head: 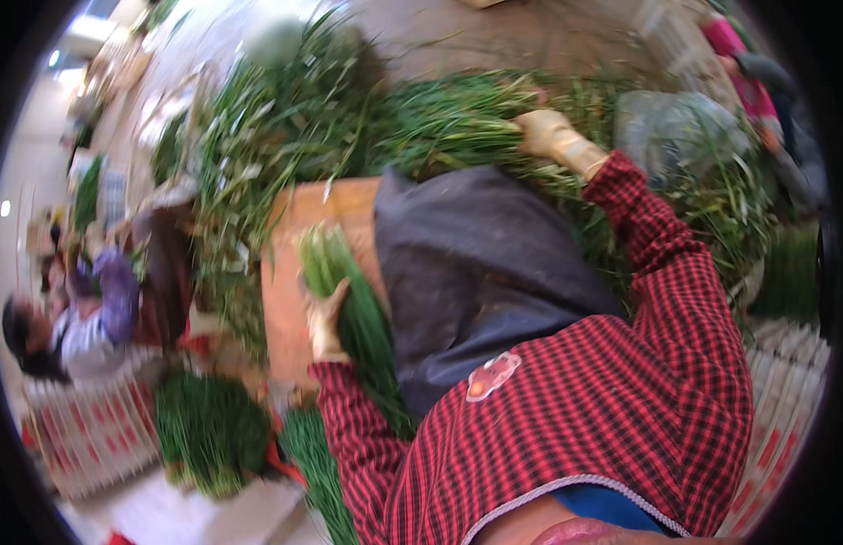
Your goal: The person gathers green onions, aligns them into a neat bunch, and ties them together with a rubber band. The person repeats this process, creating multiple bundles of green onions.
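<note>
My left hand (326, 320), in a pale glove, is closed around a bundle of long green stalks with pale ends (329, 262), which look like garlic chives. The bundle lies along an orange-brown board (285, 293) beside my lap, its leaves trailing towards my sleeve. My right hand (547, 136), gloved too, is on the pale ends of a loose pile of the same greens (455, 122) beyond my knees. Its fingers are partly hidden, so whether they grip any stalks does not show. A dark apron (482, 272) covers my lap.
A heap of leafy trimmings (285, 129) rises behind the board. At right is a clear plastic bag (680, 129) among scraps. Lower left, a thick green bundle (213, 429) stands near a white-and-red plastic crate (94, 429). One co-worker (94, 334) sits at left, another (768, 102) at upper right.
</note>
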The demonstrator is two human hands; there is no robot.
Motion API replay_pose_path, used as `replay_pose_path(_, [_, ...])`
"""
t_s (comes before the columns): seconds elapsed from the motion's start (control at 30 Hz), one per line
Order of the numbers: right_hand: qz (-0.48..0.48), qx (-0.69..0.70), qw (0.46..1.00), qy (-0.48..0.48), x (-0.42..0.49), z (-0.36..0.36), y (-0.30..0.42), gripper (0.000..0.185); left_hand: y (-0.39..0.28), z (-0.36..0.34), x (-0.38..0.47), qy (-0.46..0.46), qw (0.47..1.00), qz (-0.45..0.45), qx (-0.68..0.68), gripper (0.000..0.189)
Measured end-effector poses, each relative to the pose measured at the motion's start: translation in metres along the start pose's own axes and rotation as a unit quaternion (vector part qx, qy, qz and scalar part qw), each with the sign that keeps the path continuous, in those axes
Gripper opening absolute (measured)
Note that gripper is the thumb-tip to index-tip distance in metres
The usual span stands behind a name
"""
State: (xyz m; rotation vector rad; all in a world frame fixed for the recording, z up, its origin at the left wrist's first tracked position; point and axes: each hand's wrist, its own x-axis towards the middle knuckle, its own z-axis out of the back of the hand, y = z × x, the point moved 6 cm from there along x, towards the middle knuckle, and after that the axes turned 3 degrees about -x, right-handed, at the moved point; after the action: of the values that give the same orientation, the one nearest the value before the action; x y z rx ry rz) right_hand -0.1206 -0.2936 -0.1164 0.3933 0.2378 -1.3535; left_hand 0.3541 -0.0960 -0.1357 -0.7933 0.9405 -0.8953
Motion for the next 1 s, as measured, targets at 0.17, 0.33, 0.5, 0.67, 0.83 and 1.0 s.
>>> replay_pose_path(0.17, [-0.082, 0.031, 0.996, 0.032, -0.027, -0.05, -0.069, 0.041, 0.02, -0.007, 0.008, -0.03, 0.998, 0.012, 0.05, 0.103])
replay_pose_path(0.33, [-0.044, 0.215, 0.975, -0.017, -0.064, -0.015, -0.042, 0.048, -0.012, -0.008, -0.012, -0.006, 1.0, -0.008, -0.002, 0.102])
replay_pose_path(0.5, [-0.072, 0.313, 0.935, 0.153, -0.073, -0.042, -0.051, 0.039, -0.004, 0.008, -0.013, -0.048, 0.988, -0.042, 0.143, 0.101])
replay_pose_path(0.67, [-0.028, 0.194, 0.98, 0.037, -0.068, -0.049, -0.09, 0.023, -0.02, -0.004, -0.015, -0.017, 0.987, -0.048, 0.155, 0.096])
replay_pose_path(0.83, [-0.13, 0.393, 0.907, -0.082, -0.105, -0.006, -0.1, 0.03, -0.049, 0.001, -0.033, -0.131, 0.937, -0.091, 0.312, 0.075])
replay_pose_path(1.0, [-0.219, 0.265, 0.921, -0.181, -0.129, -0.024, -0.193, 0.021, -0.113, -0.049, -0.06, -0.147, 0.928, -0.251, 0.232, 0.048])
